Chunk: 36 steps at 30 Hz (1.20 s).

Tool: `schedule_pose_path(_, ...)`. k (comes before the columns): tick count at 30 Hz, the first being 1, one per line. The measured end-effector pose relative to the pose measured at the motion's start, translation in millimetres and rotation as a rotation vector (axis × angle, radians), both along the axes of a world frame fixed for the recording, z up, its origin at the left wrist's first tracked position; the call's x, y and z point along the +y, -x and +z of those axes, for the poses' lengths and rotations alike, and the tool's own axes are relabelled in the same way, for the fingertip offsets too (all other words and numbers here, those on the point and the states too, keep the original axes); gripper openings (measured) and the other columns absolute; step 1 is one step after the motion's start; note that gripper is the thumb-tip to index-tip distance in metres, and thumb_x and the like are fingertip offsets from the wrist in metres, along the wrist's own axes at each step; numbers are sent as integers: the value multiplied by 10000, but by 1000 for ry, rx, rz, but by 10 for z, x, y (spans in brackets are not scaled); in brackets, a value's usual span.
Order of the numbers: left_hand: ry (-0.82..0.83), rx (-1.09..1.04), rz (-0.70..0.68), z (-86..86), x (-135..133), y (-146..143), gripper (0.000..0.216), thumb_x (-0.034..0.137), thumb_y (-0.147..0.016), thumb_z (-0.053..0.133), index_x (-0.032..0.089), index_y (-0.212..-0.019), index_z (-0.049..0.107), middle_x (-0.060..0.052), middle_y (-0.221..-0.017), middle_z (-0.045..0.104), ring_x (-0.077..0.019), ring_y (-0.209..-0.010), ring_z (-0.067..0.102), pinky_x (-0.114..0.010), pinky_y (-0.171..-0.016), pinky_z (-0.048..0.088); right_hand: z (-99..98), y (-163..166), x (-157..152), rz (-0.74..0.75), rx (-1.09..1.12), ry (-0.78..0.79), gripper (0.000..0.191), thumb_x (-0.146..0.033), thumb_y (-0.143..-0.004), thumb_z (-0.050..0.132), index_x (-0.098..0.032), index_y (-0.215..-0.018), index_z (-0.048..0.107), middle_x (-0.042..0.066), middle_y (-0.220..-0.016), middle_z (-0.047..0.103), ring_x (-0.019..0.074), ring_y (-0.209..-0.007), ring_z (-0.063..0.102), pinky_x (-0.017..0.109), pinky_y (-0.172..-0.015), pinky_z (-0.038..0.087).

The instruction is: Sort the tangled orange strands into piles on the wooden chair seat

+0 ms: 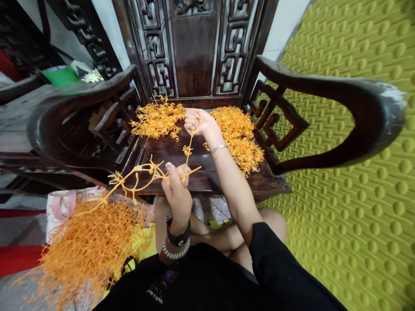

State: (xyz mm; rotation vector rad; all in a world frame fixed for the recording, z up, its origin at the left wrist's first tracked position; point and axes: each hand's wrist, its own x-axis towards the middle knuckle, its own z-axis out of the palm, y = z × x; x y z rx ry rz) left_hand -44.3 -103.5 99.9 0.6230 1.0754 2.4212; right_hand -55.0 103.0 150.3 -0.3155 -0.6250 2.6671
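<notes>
My left hand (177,185) is closed in a pinch over the wooden seat's front edge, gripping a bunch of thin orange strands (142,177) that branch and trail out to the left. One orange strand (189,149) runs from it up to my right hand (199,123), which is closed round its upper end. A small knotted tuft (187,150) lies by this strand. Beyond my hands, a left heap of short, curled orange pieces (158,119) and a right heap of the same (241,138) rest on the seat (168,151). The strand's tip inside my right fist is hidden.
The dark carved wooden chair has curved armrests, left (65,103) and right (324,86). A large pile of long orange strands (94,246) lies low at the left, in front of a white bag with pink handles (60,207). Yellow-green studded matting (356,207) spreads out at the right.
</notes>
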Motion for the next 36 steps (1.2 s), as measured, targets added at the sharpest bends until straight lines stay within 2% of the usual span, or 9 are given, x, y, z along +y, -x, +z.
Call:
schedule_pose_path(5,40,-70,12,-15,-22,64,505,450,-930,482,225,-505,329,59,-484,247,-122,-469,398,-281,-708,476,-32,128,57,79,45,-79,412,-131,-954,172,-213,-568,54,-79,-439,20,61,-354,25,193,-350,121)
schedule_pose_path(9,41,11,41,-5,-30,85,500,455,-934,469,224,-509,345,47,-515,245,-134,-512,431,-276,-699,470,-23,185,85,65,46,-61,413,-130,-957,175,-218,-575,46,-83,-447,8,59,-354,23,195,-347,112)
schedule_pose_path(18,-118,3,3,97,-171,127,594,469,-952,438,198,-493,175,70,-474,138,-98,-439,211,-293,-717,432,67,169,-46,9,67,-137,451,-192,-999,172,-215,-573,23,-83,-445,5,59,-357,20,193,-346,138)
schedule_pose_path(20,-175,-28,-26,91,-256,165,608,481,-958,418,186,-503,142,66,-462,117,-97,-449,207,-290,-734,426,64,108,-132,-7,52,-175,461,-223,-1008,178,-212,-573,26,-85,-446,-2,59,-362,16,187,-345,138)
schedule_pose_path(24,-225,-151,-187,69,-376,309,604,531,-949,392,178,-530,137,64,-451,119,-97,-461,241,-282,-760,434,9,-57,-409,49,5,-279,504,-310,-1012,251,-206,-552,74,-88,-432,32,61,-360,46,186,-348,147)
schedule_pose_path(27,-250,-239,-230,63,-364,413,545,515,-950,403,189,-560,206,67,-490,175,-98,-480,290,-275,-749,441,-94,-178,-646,-11,10,-297,513,-332,-1010,252,-198,-523,162,-84,-413,97,66,-358,118,183,-361,195)
schedule_pose_path(30,-320,-300,-257,54,-297,478,407,393,-975,415,195,-626,350,56,-560,298,-96,-546,398,-256,-765,443,-241,-279,-851,-67,-21,-276,482,-333,-1000,274,-184,-550,363,-63,-441,289,63,-381,265,178,-397,287)
schedule_pose_path(33,-358,-344,-289,52,-237,533,312,298,-994,379,192,-720,483,28,-669,449,-90,-664,509,-252,-839,447,-393,-369,-1011,-106,-105,-242,351,-314,-958,386,-167,-667,517,-9,-593,506,73,-489,459,195,-478,414)
schedule_pose_path(36,-332,-376,-279,74,-215,590,325,260,-1005,332,194,-772,549,12,-762,531,-90,-749,559,-271,-911,447,-516,-459,-1156,-104,-117,-254,248,-319,-902,497,-151,-739,578,35,-714,595,103,-620,571,229,-586,505)
